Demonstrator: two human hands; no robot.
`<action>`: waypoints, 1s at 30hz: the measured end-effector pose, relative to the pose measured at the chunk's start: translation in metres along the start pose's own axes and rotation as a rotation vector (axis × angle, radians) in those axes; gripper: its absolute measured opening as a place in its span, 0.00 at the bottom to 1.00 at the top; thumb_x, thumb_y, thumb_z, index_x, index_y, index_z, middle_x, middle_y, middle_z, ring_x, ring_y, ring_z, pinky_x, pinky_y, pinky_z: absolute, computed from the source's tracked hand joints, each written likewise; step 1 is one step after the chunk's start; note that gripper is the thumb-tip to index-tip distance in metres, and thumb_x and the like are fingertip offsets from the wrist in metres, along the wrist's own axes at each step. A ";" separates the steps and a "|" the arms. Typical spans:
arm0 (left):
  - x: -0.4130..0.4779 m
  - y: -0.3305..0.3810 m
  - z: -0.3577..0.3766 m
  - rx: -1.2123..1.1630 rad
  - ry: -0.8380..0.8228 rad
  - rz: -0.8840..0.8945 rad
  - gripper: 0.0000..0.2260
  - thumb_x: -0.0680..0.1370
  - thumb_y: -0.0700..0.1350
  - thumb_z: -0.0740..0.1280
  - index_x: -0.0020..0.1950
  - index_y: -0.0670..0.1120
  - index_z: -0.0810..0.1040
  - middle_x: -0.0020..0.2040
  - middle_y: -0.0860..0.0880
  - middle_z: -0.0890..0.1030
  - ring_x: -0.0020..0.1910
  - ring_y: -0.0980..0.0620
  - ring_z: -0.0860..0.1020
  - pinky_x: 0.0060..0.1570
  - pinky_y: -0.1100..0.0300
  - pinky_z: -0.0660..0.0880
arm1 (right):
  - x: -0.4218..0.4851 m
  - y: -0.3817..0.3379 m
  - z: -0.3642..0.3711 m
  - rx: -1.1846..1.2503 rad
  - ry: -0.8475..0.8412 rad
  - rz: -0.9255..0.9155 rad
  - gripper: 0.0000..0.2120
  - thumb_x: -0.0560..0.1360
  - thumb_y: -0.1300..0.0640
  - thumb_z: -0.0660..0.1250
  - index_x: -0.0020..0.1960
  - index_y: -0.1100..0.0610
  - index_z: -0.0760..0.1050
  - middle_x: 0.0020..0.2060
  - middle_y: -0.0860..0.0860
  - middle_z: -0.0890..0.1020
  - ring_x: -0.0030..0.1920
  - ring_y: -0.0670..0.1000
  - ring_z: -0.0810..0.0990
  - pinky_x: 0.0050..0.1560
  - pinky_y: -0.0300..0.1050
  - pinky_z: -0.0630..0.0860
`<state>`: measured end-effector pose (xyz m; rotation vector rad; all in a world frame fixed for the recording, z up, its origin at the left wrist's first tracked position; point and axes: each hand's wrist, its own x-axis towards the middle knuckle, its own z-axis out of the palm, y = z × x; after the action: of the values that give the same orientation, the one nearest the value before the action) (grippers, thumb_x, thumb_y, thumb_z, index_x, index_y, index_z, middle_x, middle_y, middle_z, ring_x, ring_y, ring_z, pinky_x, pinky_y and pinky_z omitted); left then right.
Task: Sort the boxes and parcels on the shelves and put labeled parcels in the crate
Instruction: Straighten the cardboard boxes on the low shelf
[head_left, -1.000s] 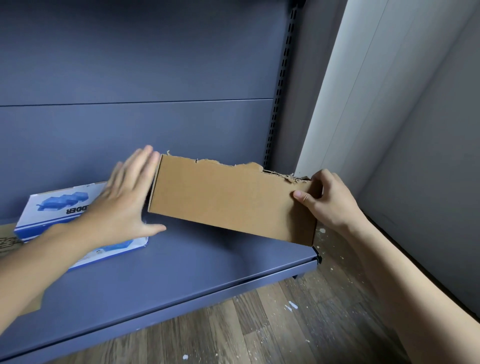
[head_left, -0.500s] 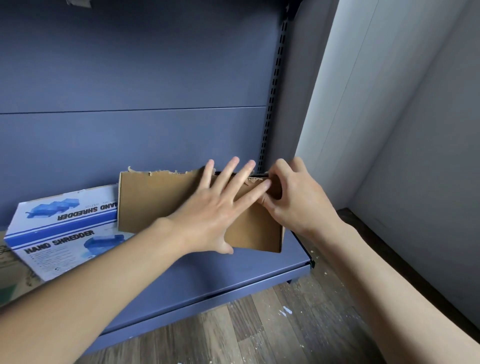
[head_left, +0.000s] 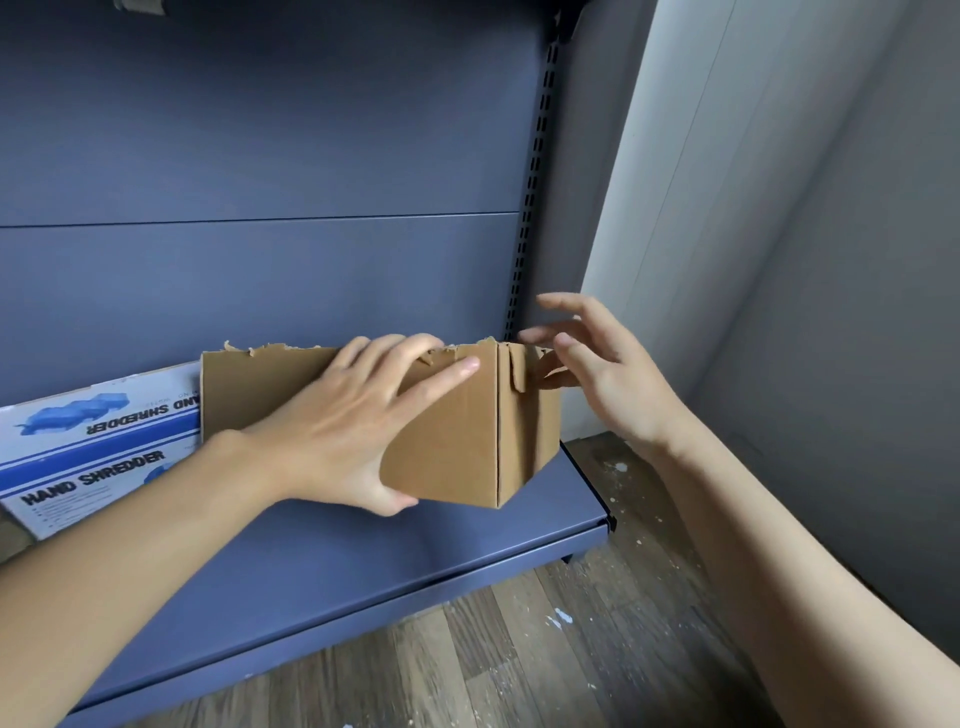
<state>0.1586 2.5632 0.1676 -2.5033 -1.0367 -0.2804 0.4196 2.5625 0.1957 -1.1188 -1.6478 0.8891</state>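
Observation:
A brown cardboard box (head_left: 457, 447) with a torn top edge stands on the blue-grey shelf (head_left: 363, 561) near its right end, one corner turned toward me. No label shows on its visible faces. My left hand (head_left: 353, 415) grips the box from the front, with fingers curled over the torn rim and the thumb under the bottom edge. Beside the box's right end my right hand (head_left: 608, 374) hovers with fingers spread; its thumb is close to the side face, and I cannot tell whether it touches.
A white and blue "Hand Shredder" box (head_left: 93, 431) leans at the left, behind the cardboard box. The slotted shelf upright (head_left: 530, 208) and a grey wall (head_left: 831, 312) close off the right. A paint-speckled wooden floor (head_left: 519, 649) lies below.
The box has turned so its right corner faces me. My left hand moved from lying flat on the front to gripping the rim. My right hand let go of the right end and opened.

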 end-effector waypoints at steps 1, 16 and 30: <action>-0.002 -0.002 0.000 -0.013 0.012 -0.013 0.59 0.57 0.68 0.72 0.80 0.51 0.48 0.71 0.40 0.63 0.68 0.39 0.66 0.67 0.47 0.59 | -0.001 0.003 -0.001 0.039 0.021 0.021 0.16 0.84 0.66 0.54 0.67 0.54 0.70 0.55 0.54 0.82 0.44 0.52 0.81 0.53 0.48 0.80; -0.037 -0.020 -0.014 -0.207 0.144 -0.046 0.52 0.58 0.67 0.69 0.77 0.49 0.55 0.72 0.39 0.62 0.68 0.40 0.64 0.71 0.58 0.55 | -0.008 0.053 -0.010 0.094 0.095 0.475 0.25 0.83 0.41 0.53 0.79 0.44 0.57 0.74 0.44 0.66 0.69 0.55 0.72 0.65 0.57 0.74; -0.002 0.045 0.005 0.021 0.061 -0.030 0.59 0.55 0.68 0.75 0.79 0.50 0.51 0.69 0.35 0.66 0.62 0.35 0.69 0.60 0.38 0.70 | 0.003 0.071 0.004 0.182 0.025 0.686 0.35 0.73 0.24 0.52 0.74 0.41 0.65 0.70 0.50 0.72 0.70 0.60 0.70 0.62 0.73 0.69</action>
<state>0.1899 2.5356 0.1493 -2.4469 -1.0478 -0.3504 0.4351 2.5881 0.1315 -1.5851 -1.1275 1.4128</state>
